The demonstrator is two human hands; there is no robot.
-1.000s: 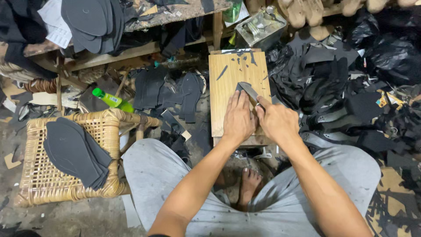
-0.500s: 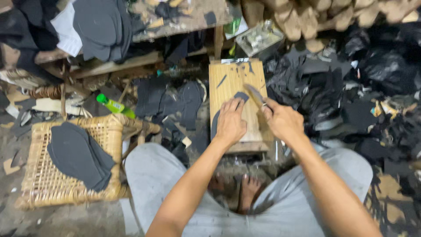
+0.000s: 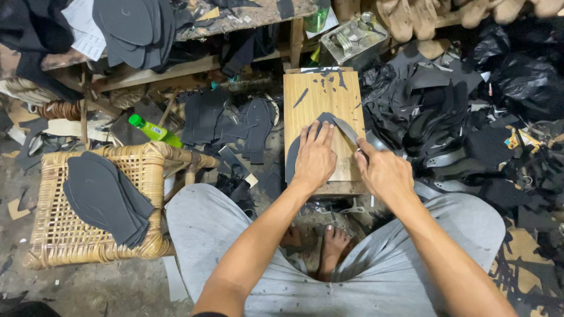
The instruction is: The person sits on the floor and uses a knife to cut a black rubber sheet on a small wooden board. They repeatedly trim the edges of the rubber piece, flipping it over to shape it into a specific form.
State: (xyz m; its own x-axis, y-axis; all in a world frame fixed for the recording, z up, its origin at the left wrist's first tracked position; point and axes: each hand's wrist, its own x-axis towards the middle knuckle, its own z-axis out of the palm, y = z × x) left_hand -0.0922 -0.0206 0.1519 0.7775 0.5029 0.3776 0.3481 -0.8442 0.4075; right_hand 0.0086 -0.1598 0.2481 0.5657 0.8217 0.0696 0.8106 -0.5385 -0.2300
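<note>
- Dark grey rubbery sole (image 3: 294, 154) lies on the wooden board (image 3: 320, 103), its left edge hanging over the board's left side, its toe end pointing far.
- The left hand (image 3: 314, 157) lies flat and open on the sole, fingers spread and pointing far, pressing it to the board.
- The right hand (image 3: 385, 173) is closed around the handle of a knife (image 3: 348, 130); the blade slants far and left, its tip touching the sole's far right edge just beside the left fingertips.
- Thin dark offcuts (image 3: 324, 82) lie scattered on the far part of the board.
- The board stands between the person's knees, which are clothed in grey trousers (image 3: 205, 229); a bare foot (image 3: 333, 246) shows below the board's near edge.
- Left of the knees stands a woven cane stool (image 3: 64, 235) with a stack of dark soles (image 3: 106, 196) lying on its seat.
- A green bottle (image 3: 154, 130) lies on the floor just beyond the stool, near a heap of dark cut pieces (image 3: 229, 120).
- Far left, more soles (image 3: 132, 29) are piled on a wooden bench (image 3: 235, 14).
- A metal tin (image 3: 355, 41) sits just beyond the board's far right corner.
- To the right, black scraps and strips (image 3: 464, 117) cover the floor in a deep heap.
</note>
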